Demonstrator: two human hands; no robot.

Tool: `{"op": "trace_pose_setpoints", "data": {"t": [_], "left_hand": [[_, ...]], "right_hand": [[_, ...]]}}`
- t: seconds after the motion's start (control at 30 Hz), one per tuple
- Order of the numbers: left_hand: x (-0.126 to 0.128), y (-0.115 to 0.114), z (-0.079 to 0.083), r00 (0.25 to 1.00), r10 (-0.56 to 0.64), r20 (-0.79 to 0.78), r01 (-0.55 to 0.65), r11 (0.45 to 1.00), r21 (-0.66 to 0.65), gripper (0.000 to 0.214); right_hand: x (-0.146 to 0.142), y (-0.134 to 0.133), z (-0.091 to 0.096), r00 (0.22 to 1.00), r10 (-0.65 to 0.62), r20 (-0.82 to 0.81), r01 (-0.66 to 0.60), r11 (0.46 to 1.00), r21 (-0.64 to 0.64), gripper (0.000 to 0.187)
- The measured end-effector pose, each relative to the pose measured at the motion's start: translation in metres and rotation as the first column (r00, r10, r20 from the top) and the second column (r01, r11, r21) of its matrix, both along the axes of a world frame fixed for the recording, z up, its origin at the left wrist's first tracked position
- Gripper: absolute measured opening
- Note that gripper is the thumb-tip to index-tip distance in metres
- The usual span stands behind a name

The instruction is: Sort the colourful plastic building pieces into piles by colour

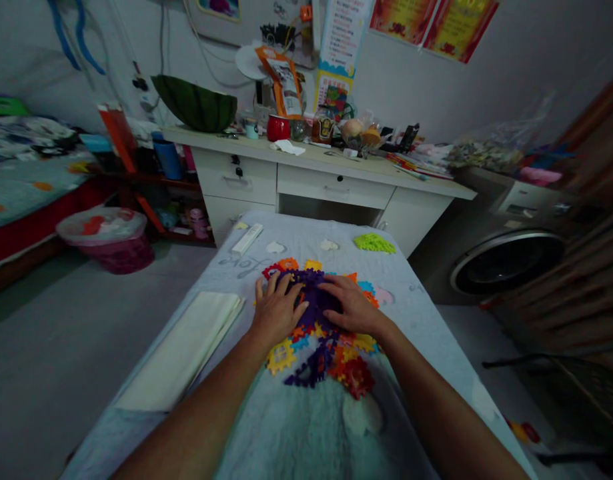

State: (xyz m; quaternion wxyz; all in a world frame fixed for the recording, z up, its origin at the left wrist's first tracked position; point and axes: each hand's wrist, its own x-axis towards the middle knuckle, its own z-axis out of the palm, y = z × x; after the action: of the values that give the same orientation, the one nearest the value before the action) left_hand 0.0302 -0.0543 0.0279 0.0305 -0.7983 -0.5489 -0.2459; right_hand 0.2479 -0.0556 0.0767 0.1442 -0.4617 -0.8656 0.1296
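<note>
A dark purple, tooth-edged plastic panel point(313, 303) is being covered from both sides by two bare hands.
The left hand point(276, 312) is being held palm down with its fingers spread over the panel's left part, while the right hand point(353, 305) is being kept spread on the right part, its thumb apart from the fingers (whether an edge is being pinched cannot be told). The panel is being surrounded by notched plastic pieces, among them a yellow square piece point(281, 357) near the left wrist and a red gear-shaped piece point(359, 378) nearer the body. All are being supported by a table with a pale blue cloth point(416, 333), where a folded cream cloth point(186, 353) is being seen at the left and a lime-green heap point(375, 243) at the far right.
</note>
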Motion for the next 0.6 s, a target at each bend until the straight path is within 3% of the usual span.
{"op": "trace_pose_setpoints", "data": {"t": [0.17,0.33,0.5,0.6], "left_hand": [[0.002,-0.002,0.006,0.999,0.019,0.042,-0.022,0.997,0.069,0.03],[0.012,-0.006,0.013,0.993,-0.106,0.045,0.102,0.991,0.082,0.033],[0.021,-0.011,0.004,0.936,-0.349,-0.033,0.346,0.936,-0.069,0.054],[0.023,-0.014,-0.004,0.943,-0.328,-0.063,0.32,0.941,-0.108,0.066]], "right_hand": [[-0.001,-0.014,-0.01,0.985,-0.106,0.135,0.098,0.993,0.064,0.037],[0.016,-0.019,-0.009,0.954,-0.244,0.172,0.23,0.968,0.097,0.025],[0.023,-0.013,-0.025,0.915,-0.39,0.107,0.373,0.916,0.148,0.033],[0.025,-0.008,-0.036,0.932,-0.362,-0.002,0.357,0.92,0.162,0.043]]}}
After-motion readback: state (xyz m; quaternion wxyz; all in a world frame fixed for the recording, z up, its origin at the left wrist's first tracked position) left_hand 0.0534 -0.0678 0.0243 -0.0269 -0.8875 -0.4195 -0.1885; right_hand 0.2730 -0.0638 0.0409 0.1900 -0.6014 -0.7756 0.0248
